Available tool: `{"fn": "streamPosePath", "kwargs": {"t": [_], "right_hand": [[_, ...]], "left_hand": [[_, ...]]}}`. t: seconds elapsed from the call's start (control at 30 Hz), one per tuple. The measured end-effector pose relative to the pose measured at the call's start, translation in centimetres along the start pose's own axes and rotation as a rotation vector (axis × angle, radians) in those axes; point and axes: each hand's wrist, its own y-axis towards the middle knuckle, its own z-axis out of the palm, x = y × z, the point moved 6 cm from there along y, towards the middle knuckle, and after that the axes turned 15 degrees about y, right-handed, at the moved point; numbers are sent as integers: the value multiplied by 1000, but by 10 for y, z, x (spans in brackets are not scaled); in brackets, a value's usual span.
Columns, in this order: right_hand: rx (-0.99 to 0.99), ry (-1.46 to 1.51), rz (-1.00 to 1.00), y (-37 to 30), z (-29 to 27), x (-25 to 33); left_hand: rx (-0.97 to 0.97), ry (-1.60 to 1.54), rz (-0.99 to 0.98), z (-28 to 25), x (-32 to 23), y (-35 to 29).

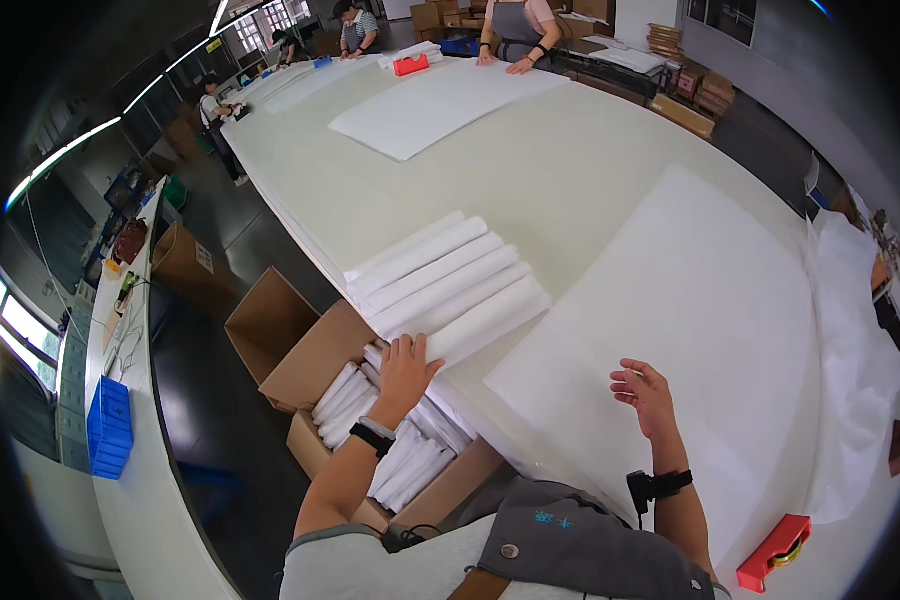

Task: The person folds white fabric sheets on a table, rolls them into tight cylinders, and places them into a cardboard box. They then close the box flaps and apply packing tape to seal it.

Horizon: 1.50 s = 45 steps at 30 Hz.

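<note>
Head: white roll (495,315) against left hand (406,377)

Rolls (445,285) looked soft and matt, paper or thin cloth, honestly couldn't tell which. Sheet (670,320) was smooth with a faint sheen, while the wrap (850,350) was crinkly and kinda plasticky. Table (570,170) was smooth, low sheen. Box (330,350) was plain matt cardboard. Dispenser (770,557) and bin (110,428): hard plastic. Apron (580,535) was matt cloth with a shiny metal-looking snap (510,551). Floor (185,400) was pretty glossy.
</note>
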Motion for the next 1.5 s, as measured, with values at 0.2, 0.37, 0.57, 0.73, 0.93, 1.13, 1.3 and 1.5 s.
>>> {"fn": "streamPosePath", "kwargs": {"t": [0.2, 0.37, 0.57, 0.73, 0.93, 1.13, 1.3, 1.5], "right_hand": [[293, -49, 315, -17, 61, -61], [470, 4, 440, -12, 120, -109], [234, 121, 416, -1, 148, -131], [-2, 58, 215, 22, 219, -121], [-227, 187, 126, 48, 285, -123], [-126, 285, -72, 61, 304, -124], [-21, 198, -73, 43, 310, -139], [97, 299, -108, 9, 304, -161]], "left_hand": [[-93, 55, -19, -7, -7, 7], [-16, 124, 12, -22, -1, 3], [-64, -331, -98, -56, 94, 101], [467, -570, -190, 78, 209, 211], [802, -843, 38, 147, 147, 210], [838, -1009, 89, 102, 124, 157], [727, -1159, -7, 98, 143, 102], [759, -1331, -81, 79, 134, 44]]}}
